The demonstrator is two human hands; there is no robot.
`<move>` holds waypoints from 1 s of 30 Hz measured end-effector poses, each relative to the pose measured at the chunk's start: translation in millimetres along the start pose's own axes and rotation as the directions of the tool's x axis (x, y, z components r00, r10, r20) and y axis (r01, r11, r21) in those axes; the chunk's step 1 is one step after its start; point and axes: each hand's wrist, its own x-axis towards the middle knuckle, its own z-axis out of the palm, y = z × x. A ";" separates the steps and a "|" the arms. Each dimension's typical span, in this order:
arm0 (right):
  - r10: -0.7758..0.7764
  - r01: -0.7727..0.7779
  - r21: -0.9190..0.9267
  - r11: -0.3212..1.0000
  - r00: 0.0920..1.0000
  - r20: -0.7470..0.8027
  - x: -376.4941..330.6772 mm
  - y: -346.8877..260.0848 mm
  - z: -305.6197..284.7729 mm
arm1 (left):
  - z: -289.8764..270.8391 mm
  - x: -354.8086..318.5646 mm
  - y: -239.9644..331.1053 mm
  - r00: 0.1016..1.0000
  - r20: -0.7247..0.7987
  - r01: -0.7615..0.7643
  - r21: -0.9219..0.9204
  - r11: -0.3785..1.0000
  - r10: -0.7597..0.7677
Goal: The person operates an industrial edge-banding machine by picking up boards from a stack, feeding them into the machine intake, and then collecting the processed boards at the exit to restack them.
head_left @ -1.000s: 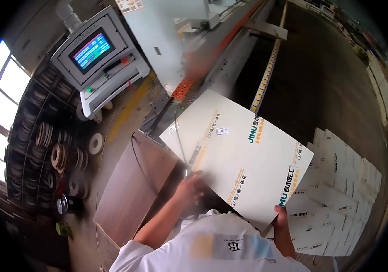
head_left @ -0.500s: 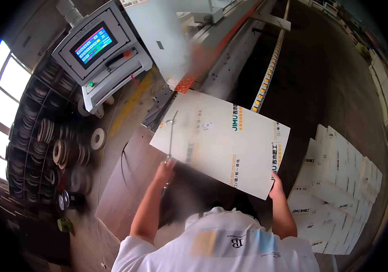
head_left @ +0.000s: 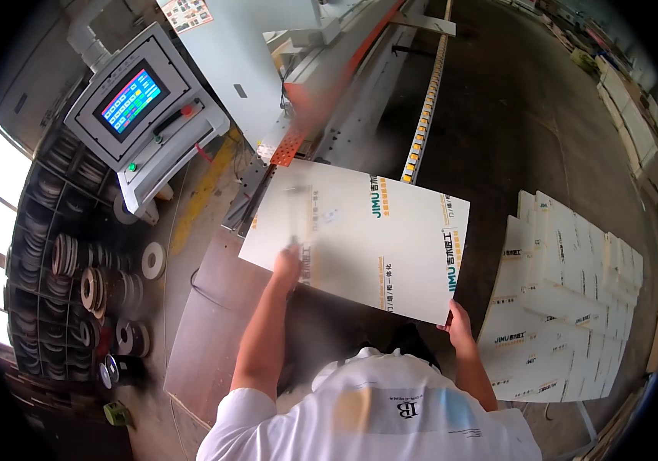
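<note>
Head view: white panel [head_left: 356, 250] at centre, printed face up, 10:30 corner pointing at the orange plate [head_left: 288, 146]; long axis 9:30–3:30. Right hand [head_left: 460, 326] clamped on its 4:30 corner; left hand [head_left: 288, 266] wrapped round a blurred slim tool [head_left: 293, 241]. My read: panel's at the machine [head_left: 229, 73], release pending; edge finish unclear.

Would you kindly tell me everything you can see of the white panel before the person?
The white panel is a flat, rectangular sheet, apparently coated board, with straight edges and green, orange and black print. It lies slantwise in view, its far left corner appearing beside an orange perforated plate. The right hand grips its near right corner; the left hand overlaps its near edge, contact unclear.
</note>
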 end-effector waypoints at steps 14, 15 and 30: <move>-0.038 0.037 -0.031 0.999 0.998 -0.059 4.3 -0.8 4.5 | -28.4 -120.9 -26.0 0.960 0.271 0.049 0.064 0.997 -0.065; -0.053 0.051 -0.045 0.998 0.997 -0.058 1.3 -2.9 3.2 | -48.0 -111.5 -36.3 0.982 0.071 0.184 -0.205 0.961 -0.173; -0.089 0.079 -0.098 0.992 0.990 -0.105 0.3 -0.6 -9.3 | -135.2 -211.6 -99.8 0.935 -0.233 0.220 -0.206 0.953 -0.266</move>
